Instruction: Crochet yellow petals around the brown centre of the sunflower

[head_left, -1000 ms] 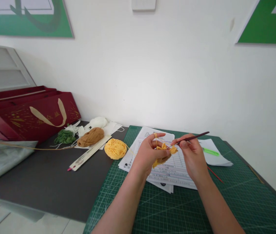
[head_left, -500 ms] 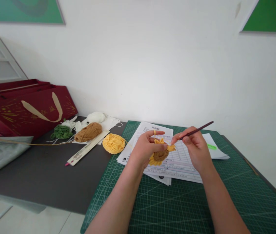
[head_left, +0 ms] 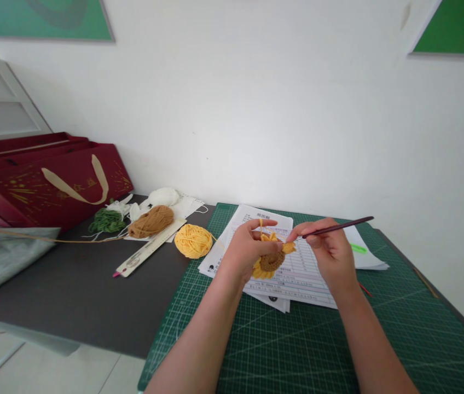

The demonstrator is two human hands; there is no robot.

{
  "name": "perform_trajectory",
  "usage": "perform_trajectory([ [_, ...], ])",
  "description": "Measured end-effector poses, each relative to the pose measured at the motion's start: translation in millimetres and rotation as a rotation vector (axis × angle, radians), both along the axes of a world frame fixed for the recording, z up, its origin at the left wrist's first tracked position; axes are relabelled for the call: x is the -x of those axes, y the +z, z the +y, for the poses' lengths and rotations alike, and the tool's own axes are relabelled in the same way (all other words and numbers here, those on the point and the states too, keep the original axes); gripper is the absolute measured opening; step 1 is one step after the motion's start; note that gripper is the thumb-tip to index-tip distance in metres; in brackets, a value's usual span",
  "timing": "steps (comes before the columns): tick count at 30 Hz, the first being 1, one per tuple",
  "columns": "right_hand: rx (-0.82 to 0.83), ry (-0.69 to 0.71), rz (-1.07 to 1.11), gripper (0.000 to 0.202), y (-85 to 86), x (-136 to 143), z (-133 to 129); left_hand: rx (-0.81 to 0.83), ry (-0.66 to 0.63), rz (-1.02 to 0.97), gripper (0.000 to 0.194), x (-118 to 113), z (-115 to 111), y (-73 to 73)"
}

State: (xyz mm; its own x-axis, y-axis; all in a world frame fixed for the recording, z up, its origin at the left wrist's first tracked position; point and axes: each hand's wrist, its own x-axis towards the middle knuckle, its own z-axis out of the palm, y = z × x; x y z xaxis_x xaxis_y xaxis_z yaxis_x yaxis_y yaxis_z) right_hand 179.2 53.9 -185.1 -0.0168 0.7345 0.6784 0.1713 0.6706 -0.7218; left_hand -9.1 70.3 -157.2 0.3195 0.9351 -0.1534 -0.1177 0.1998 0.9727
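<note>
Between the thumb and fingers of my left hand [head_left: 249,247] is a round crochet piece [head_left: 272,261], brown in the middle with yellow petals round it. Yellow yarn loops over the raised left index finger. My right hand [head_left: 332,249] grips a dark-handled crochet hook [head_left: 338,226], its tip at a yellow petal on the piece's right side. Whether a loop sits on the hook is too small to tell. A yellow yarn ball [head_left: 193,241] lies to the left of my hands, with a strand leading toward them.
Printed sheets [head_left: 309,279] lie under my hands on a green cutting mat [head_left: 297,345]. Leftward on the dark table are brown yarn [head_left: 151,221], green yarn [head_left: 108,220], white yarn [head_left: 163,197] and a long bookmark-like strip [head_left: 150,248]. Red gift bags [head_left: 68,186] stand by the wall.
The hook's handle has swung lower and further right, lying flatter, as my right hand turned. My left hand keeps its hold on the crochet piece. The whole view has shifted slightly.
</note>
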Motion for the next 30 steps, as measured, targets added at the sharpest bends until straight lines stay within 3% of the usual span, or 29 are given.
perform_trajectory([
  [11, -0.051, -0.002, -0.074, 0.005, 0.3, -1.8, 0.5, 0.013, 0.001, -0.012, 0.031, -0.2, 1.6, -1.5],
  [23, -0.384, -0.092, -0.331, 0.018, 5.4, 4.8, 1.8, 0.003, 0.012, -0.177, 0.027, -2.3, -0.3, -4.7],
  [30, -0.473, -0.154, -0.358, 0.024, 1.3, 10.3, 5.2, -0.005, 0.075, -0.262, 0.025, -5.8, -1.6, -5.3],
])
